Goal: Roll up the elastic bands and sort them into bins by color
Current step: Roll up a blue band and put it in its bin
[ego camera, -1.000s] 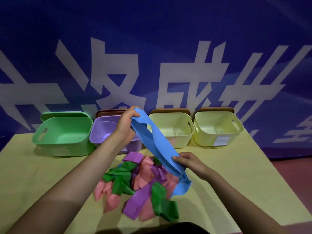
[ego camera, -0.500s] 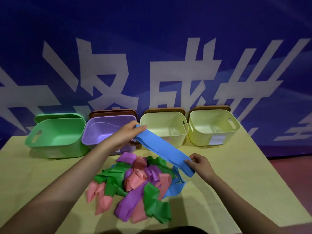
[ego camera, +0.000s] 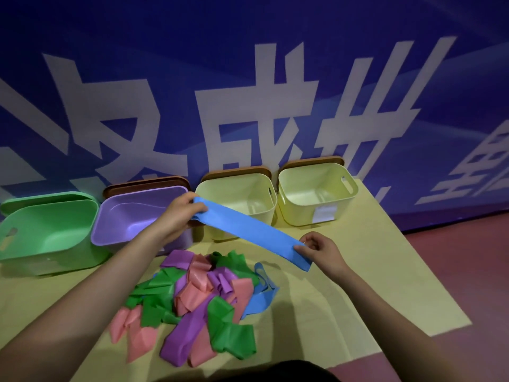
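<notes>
Yellow counter (ego camera: 371, 271), blue band (ego camera: 248, 230) stretched flat above pile (ego camera: 192, 293). Left hand (ego camera: 179, 216) pinching far end, right hand (ego camera: 321, 250) pinching near end. Likely light, floppy, stretchy; best gripped at ends.

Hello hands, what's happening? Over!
Left hand and right hand grip blue band, stretched flat, unrolled. Nothing in the way.
</notes>
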Demonstrator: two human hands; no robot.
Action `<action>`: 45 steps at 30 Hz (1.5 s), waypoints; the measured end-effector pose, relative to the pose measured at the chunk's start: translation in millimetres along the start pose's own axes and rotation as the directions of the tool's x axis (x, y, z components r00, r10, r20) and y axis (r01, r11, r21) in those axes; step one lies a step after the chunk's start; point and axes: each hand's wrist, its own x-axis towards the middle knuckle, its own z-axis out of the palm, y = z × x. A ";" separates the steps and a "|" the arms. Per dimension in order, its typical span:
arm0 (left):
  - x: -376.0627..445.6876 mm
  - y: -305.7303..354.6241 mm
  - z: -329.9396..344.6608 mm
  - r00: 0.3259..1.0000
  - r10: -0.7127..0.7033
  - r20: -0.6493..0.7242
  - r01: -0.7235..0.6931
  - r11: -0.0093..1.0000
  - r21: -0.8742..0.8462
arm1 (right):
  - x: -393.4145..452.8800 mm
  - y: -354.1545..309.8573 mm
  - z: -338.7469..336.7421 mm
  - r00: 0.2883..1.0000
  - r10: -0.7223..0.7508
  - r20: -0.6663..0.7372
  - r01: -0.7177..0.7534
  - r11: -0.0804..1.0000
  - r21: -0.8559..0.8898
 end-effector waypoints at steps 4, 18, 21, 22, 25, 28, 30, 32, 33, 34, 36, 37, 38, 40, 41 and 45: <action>-9.1 0.0 18.5 0.989 0.128 0.078 -0.130 0.991 0.025 | -2.4 12.0 -2.2 0.997 0.036 -0.066 -0.042 0.995 -0.092; -37.6 60.8 60.1 0.890 0.431 0.153 -0.434 0.901 -0.009 | 1.9 -35.9 9.2 0.973 0.074 -0.220 -0.008 0.958 0.288; -42.6 70.1 59.4 0.905 0.377 0.200 -0.348 0.923 -0.165 | -9.8 -46.9 11.0 0.987 -0.161 -0.019 0.160 0.987 -0.022; -43.4 71.2 58.5 0.897 0.373 0.237 -0.337 0.924 -0.179 | -12.6 -49.5 11.5 0.965 -0.254 0.059 0.259 0.958 -0.123; -44.3 71.4 55.9 0.851 0.411 0.327 -0.397 0.911 -0.113 | -20.4 -71.4 17.0 0.914 -0.382 0.136 0.388 0.921 -0.024; -47.5 69.6 54.0 0.799 0.439 0.411 -0.472 0.881 -0.024 | -25.1 -102.7 30.8 0.894 -0.378 0.240 0.325 0.916 0.235; -51.0 69.0 50.2 0.781 0.425 0.457 -0.488 0.873 0.023 | -25.1 -114.3 41.5 0.885 -0.386 0.262 0.304 0.903 0.304; -54.1 67.2 43.1 0.781 0.403 0.477 -0.484 0.874 0.053 | -24.2 -118.7 48.1 0.894 -0.376 0.244 0.281 0.894 0.348; -55.9 65.8 39.1 0.782 0.393 0.484 -0.476 0.878 0.056 | -23.5 -118.7 50.0 0.900 -0.365 0.238 0.265 0.892 0.367; -58.0 63.9 35.0 0.779 0.388 0.493 -0.469 0.882 0.046 | -23.7 -118.6 52.3 0.903 -0.361 0.233 0.256 0.888 0.382; -61.4 58.3 27.5 0.770 0.381 0.512 -0.459 0.888 0.030 | -25.5 -117.9 56.7 0.906 -0.363 0.217 0.257 0.880 0.399; -62.7 55.3 24.2 0.773 0.378 0.510 -0.454 0.891 0.028 | -27.3 -117.6 58.9 0.905 -0.371 0.208 0.266 0.875 0.404; -63.4 52.5 21.4 0.783 0.377 0.495 -0.447 0.894 0.025 | -29.9 -118.0 60.8 0.904 -0.378 0.199 0.277 0.873 0.401; -65.0 48.2 18.9 0.822 0.391 0.414 -0.427 0.904 -0.007 | -33.3 -117.0 62.7 0.905 -0.384 0.181 0.293 0.873 0.389; -66.0 46.4 19.3 0.850 0.400 0.344 -0.410 0.911 -0.046 | -34.5 -117.4 63.3 0.908 -0.384 0.167 0.298 0.873 0.387; -70.8 40.8 26.7 0.919 0.377 0.114 -0.343 0.908 -0.240 | -37.3 -127.8 67.0 0.910 -0.403 0.103 0.335 0.856 0.393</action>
